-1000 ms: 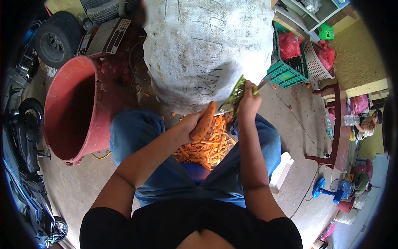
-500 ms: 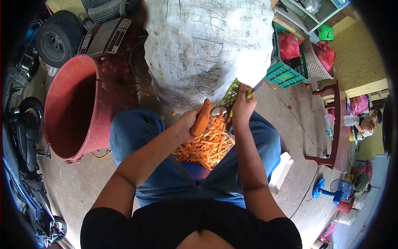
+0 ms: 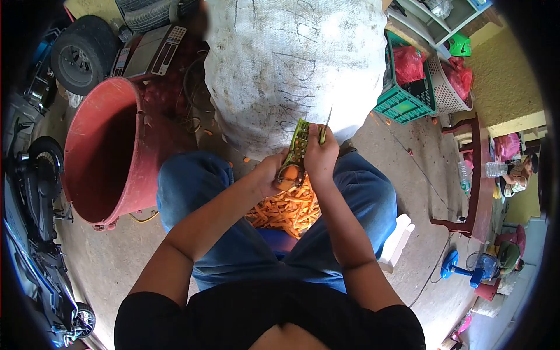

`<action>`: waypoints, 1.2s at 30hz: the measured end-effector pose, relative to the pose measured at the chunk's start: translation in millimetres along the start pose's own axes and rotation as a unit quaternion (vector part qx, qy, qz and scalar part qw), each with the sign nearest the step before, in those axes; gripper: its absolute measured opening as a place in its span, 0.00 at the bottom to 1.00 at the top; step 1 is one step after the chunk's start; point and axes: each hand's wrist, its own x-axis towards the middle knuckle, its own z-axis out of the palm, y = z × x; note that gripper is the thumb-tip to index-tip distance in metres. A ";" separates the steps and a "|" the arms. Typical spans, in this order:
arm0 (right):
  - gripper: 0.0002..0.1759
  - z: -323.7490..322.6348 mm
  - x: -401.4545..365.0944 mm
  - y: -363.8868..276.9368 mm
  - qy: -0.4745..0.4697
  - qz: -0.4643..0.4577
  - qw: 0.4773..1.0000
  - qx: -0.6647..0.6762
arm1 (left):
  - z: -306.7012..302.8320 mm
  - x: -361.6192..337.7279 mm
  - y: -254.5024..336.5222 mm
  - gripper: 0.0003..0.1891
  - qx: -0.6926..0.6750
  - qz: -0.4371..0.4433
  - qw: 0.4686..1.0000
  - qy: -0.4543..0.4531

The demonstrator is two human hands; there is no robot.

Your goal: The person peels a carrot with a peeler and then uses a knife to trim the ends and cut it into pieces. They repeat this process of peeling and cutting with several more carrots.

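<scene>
My left hand [image 3: 272, 175] is closed round an orange carrot [image 3: 288, 178], low in front of the white sack. In my right hand [image 3: 319, 154] are a green peeler with a perforated body [image 3: 298, 143] and a thin knife [image 3: 329, 116], whose blade points up. The peeler lies over the carrot and hides part of it. Below both hands, between my knees, is a heap of orange strips [image 3: 286, 213] in a container whose blue edge [image 3: 275, 238] shows.
A big white sack [image 3: 262, 76] stands ahead. To the left are a red tub [image 3: 140, 157] and a tire [image 3: 81, 55]. A green crate [image 3: 405, 108], a white basket [image 3: 446, 99], a blue fan [image 3: 461, 270] and a seated person [image 3: 507, 251] are to the right.
My right hand has moved left and down, bringing the peeler from beside the carrot onto it. The carrot, upright before, is now partly covered by the peeler.
</scene>
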 end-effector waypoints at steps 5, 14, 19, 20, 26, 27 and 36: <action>0.15 -3.2 18.2 21.2 0.026 -0.019 0.999 -0.032 | -12.4 0.9 -1.6 0.18 0.059 -0.044 0.997 -0.038; 0.14 -44.5 70.7 60.8 0.195 0.047 0.980 0.003 | 0.0 -11.0 2.7 0.20 0.104 -0.109 0.987 -0.055; 0.15 -19.1 27.0 19.0 0.030 0.106 0.983 0.146 | -2.6 -1.7 7.4 0.17 0.091 -0.033 0.995 -0.024; 0.15 -15.1 18.5 12.7 -0.008 0.054 0.994 0.093 | -1.8 -1.5 9.0 0.16 0.080 -0.029 0.996 -0.026; 0.13 4.4 -6.6 3.5 -0.029 -0.043 0.996 0.074 | -9.3 6.8 1.0 0.13 -0.010 0.000 1.000 0.023; 0.13 4.6 -6.7 5.0 -0.028 -0.043 0.996 0.074 | -11.6 6.5 0.9 0.12 -0.012 -0.003 0.999 0.037; 0.11 0.7 -4.6 -3.7 -0.008 0.006 0.994 0.108 | -11.3 12.1 -4.0 0.12 -0.071 0.030 0.997 0.014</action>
